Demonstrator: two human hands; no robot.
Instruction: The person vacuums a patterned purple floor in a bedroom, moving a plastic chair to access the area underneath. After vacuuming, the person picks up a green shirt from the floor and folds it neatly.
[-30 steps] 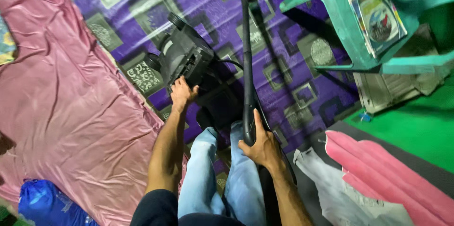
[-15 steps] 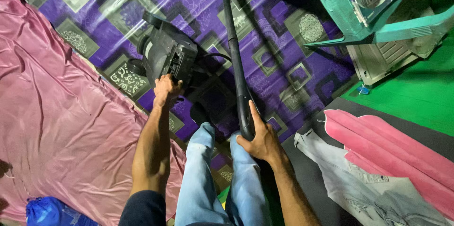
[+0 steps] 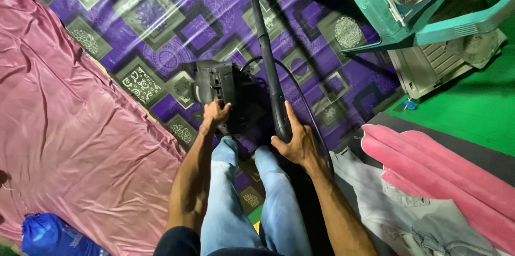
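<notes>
A black vacuum cleaner body (image 3: 225, 92) sits on the purple patterned floor mat (image 3: 161, 31) in front of my legs in light blue jeans. My left hand (image 3: 214, 115) grips its near edge. A long black wand (image 3: 264, 41) with a greenish tip at the far end runs away from me across the mat. My right hand (image 3: 295, 139) is closed around the wand's lower handle part. A thin black cord (image 3: 300, 95) curves from the machine past that hand.
A pink sheet (image 3: 70, 143) covers the floor on the left, with a blue bag (image 3: 51, 234) at its near corner. A teal plastic chair (image 3: 397, 9) holding a printed booklet stands at the far right. Pink cloth (image 3: 440, 165) and a white garment (image 3: 397, 218) lie at the right.
The view has shifted, so the vacuum cleaner and wand now sit more central. Both hands keep their holds on the machine body and the wand.
</notes>
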